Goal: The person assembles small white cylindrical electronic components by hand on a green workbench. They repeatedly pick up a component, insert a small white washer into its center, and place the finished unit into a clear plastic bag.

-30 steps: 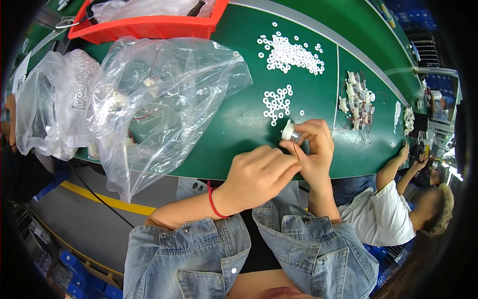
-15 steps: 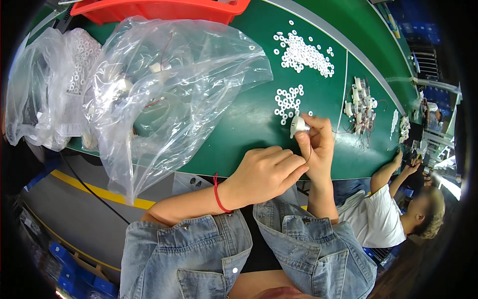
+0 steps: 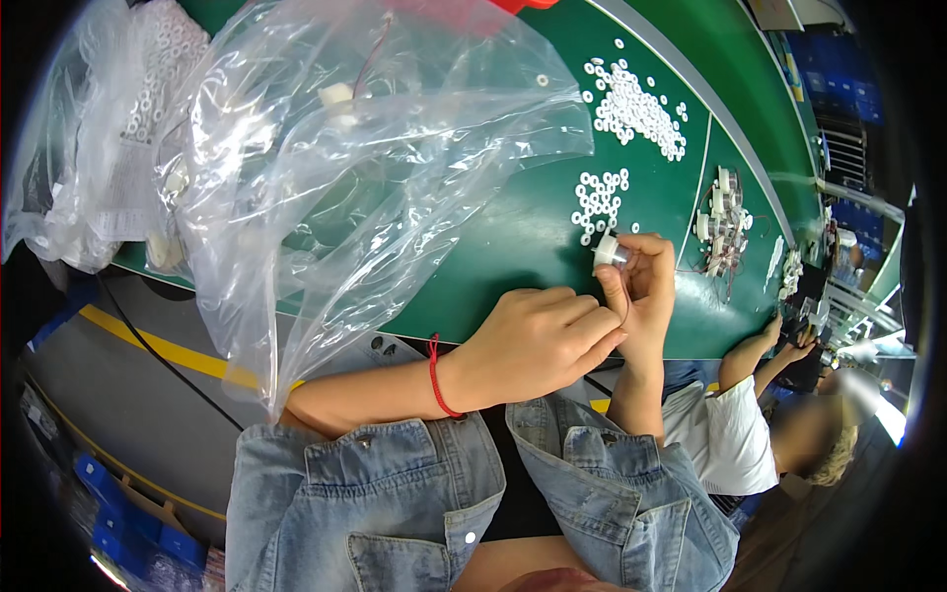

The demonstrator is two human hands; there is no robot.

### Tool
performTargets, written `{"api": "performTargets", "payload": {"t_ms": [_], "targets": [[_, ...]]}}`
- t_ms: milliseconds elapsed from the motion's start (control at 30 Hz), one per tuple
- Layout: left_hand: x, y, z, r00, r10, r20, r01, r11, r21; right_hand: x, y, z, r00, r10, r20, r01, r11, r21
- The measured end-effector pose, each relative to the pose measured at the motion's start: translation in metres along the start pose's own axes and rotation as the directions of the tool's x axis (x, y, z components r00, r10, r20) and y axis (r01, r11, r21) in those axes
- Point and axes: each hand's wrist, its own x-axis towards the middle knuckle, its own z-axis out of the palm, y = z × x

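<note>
My right hand grips a small motor between thumb and fingers, its white plastic end turned to the upper left. From it a thin dark wire runs down to my left hand, whose fingers are closed and pinch it; the exact grip is hidden behind the knuckles. Both hands are above the green table, close to its near edge. Just beyond the motor lies a small cluster of white ring washers, with a larger heap of washers farther back.
A big clear plastic bag with wired parts spreads over the table's left side. Beside it stands a bag of washers. Several wired motors are piled at the right, near a co-worker in a white sleeve. A red bin shows at the top.
The motor has turned a little in my right hand, showing more of its side. My left fingers stay closed at the wire. The whole view has shifted slightly.
</note>
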Motion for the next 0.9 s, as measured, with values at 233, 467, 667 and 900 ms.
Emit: {"api": "performTargets", "payload": {"t_ms": [233,467,667,900], "targets": [[-0.001,-0.002,0.0,1.0,0.011,0.022,-0.011,1.0,0.007,0.003,-0.004,-0.001,1.0,-0.015,0.017,0.013,0.996,0.083],[0.0,-0.002,0.0,1.0,-0.016,0.018,0.016,1.0,-0.024,0.002,-0.002,0.003,0.997,0.034,-0.074,-0.037,0.998,-0.044],[0.0,-0.004,0.0,1.0,-0.018,-0.013,0.018,0.999,-0.034,0.005,-0.007,0.005,0.994,0.057,-0.098,-0.065,0.995,-0.078],[-0.002,-0.004,0.001,0.999,-0.032,-0.022,0.031,0.998,-0.06,0.006,-0.009,0.004,0.995,0.068,-0.079,-0.076,0.993,-0.094]]}}
